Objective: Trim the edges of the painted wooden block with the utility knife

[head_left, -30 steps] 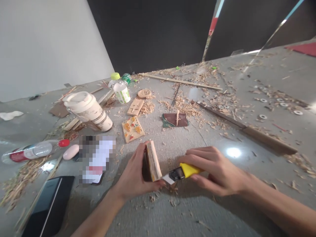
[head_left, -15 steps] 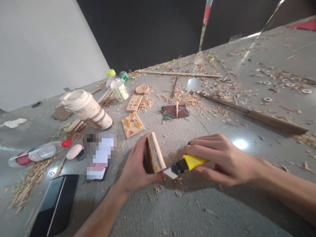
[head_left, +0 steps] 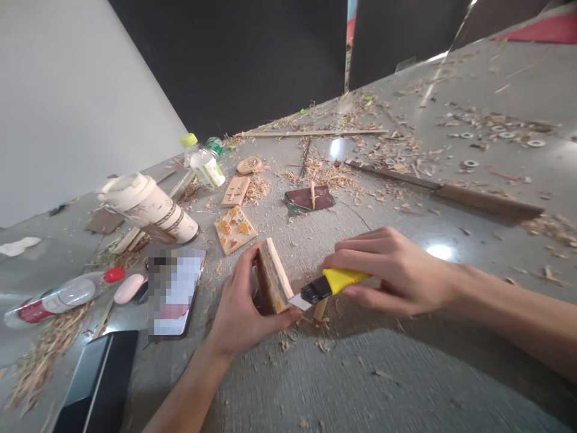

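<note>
Near the middle of the grey, fine-textured work surface (head_left: 288, 385), the person's left hand (head_left: 243, 307) grips a small, thick rectangular wooden block (head_left: 274, 275) between thumb and fingers, its pale edge turned up and to the right and its darker face showing orange patches. From the right, the right hand (head_left: 383, 273) is closed round a yellow-and-black utility knife (head_left: 345, 279), whose silver blade (head_left: 301, 300) points left and meets the lower corner of the block beside the left thumb; whether it bites into the wood is hard to tell. A flat wood piece with orange and red decoration (head_left: 235, 230) lies just beyond the left hand, and farther off are a carved rectangular wooden plaque (head_left: 235, 191), a round carved wooden disc (head_left: 249, 166) and, to their right, a dark red and green folded cloth-like piece (head_left: 310, 198) with a wood sliver (head_left: 312, 195) on it. On the left lie a tilted cream lidded cup (head_left: 151, 204), a clear bottle with a red cap (head_left: 63, 297), a pink oval object (head_left: 128, 288) and a phone (head_left: 178, 294), its screen partly pixelated. Pale wood shavings (head_left: 324, 173) litter the far side.
</note>
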Motion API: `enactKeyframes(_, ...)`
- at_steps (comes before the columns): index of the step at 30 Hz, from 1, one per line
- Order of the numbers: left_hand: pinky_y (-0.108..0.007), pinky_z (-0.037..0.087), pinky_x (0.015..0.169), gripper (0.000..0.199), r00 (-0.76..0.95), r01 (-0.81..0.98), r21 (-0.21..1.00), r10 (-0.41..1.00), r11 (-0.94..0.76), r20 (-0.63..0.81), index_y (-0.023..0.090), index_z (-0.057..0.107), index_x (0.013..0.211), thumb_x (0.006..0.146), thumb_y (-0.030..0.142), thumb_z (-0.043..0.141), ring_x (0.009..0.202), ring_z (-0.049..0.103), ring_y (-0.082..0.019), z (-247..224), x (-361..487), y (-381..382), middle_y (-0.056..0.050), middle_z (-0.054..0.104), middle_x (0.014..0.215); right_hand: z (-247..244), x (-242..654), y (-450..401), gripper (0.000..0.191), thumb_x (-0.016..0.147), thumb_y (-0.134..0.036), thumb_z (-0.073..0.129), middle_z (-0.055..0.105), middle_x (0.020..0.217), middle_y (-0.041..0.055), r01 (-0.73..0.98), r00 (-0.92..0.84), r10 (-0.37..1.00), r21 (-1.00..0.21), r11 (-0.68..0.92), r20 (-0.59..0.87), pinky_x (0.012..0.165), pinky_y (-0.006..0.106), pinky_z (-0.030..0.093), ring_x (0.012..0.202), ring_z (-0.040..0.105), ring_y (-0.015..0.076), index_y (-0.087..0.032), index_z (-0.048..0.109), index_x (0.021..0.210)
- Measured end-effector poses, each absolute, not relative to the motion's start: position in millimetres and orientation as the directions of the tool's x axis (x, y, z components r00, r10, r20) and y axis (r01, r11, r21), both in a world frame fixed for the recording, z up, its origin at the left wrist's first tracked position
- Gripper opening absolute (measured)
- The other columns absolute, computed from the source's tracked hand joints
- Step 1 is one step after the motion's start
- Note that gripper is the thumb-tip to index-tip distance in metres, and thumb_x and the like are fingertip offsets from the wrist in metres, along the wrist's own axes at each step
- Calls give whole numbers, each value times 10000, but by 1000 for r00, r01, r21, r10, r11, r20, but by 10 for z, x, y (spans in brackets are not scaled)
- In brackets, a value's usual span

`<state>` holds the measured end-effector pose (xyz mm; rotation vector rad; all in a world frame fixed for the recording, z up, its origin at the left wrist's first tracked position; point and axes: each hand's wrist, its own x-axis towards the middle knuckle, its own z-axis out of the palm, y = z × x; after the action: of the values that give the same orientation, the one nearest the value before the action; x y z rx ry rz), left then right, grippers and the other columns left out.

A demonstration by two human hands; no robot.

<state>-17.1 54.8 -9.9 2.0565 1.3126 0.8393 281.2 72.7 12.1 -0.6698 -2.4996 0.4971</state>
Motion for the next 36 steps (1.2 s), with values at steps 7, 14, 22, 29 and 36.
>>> enactKeyframes(7,-676,482,1092,914,349,557,740,914,-378,205,275,489,1440,657,464,919,1298,598,-423,-85,-176,538,-137,602,1430,98,2811,734,267,1093,-385,489,593,853,19,290,-756,513,-494,820,407,636,302,354,694,508,141,-182,625,1199)
enactKeyframes(14,-689,478,1088,900,422,471,755,869,-455,260,279,491,1458,703,581,877,1319,571,-436,-118,-215,475,-154,570,1440,175,2815,714,295,1114,-411,464,582,850,28,256,-770,481,-488,834,419,692,319,368,725,512,159,-177,630,1180)
enactKeyframes(22,-640,520,1070,944,453,496,687,833,-531,317,294,457,1482,686,511,916,1286,606,-406,-89,-206,497,-141,590,1423,142,2801,753,278,1106,-387,490,632,886,52,408,-650,559,-384,828,515,705,326,400,739,539,161,-163,654,1130)
enactKeyframes(29,-617,516,1087,889,414,530,657,840,-536,350,270,511,1405,652,487,931,1276,613,-386,-79,-235,524,-129,614,1382,167,2890,795,250,1084,-398,525,644,838,34,532,-467,703,-465,708,536,591,294,363,650,524,138,-186,659,1086)
enactKeyframes(36,-631,491,1119,868,425,526,618,811,-583,403,251,515,1414,696,545,904,1329,586,-392,-117,-285,595,-153,588,1429,41,2760,708,273,1089,-394,519,641,889,45,315,-691,529,-454,833,492,698,323,404,740,544,158,-173,644,1189)
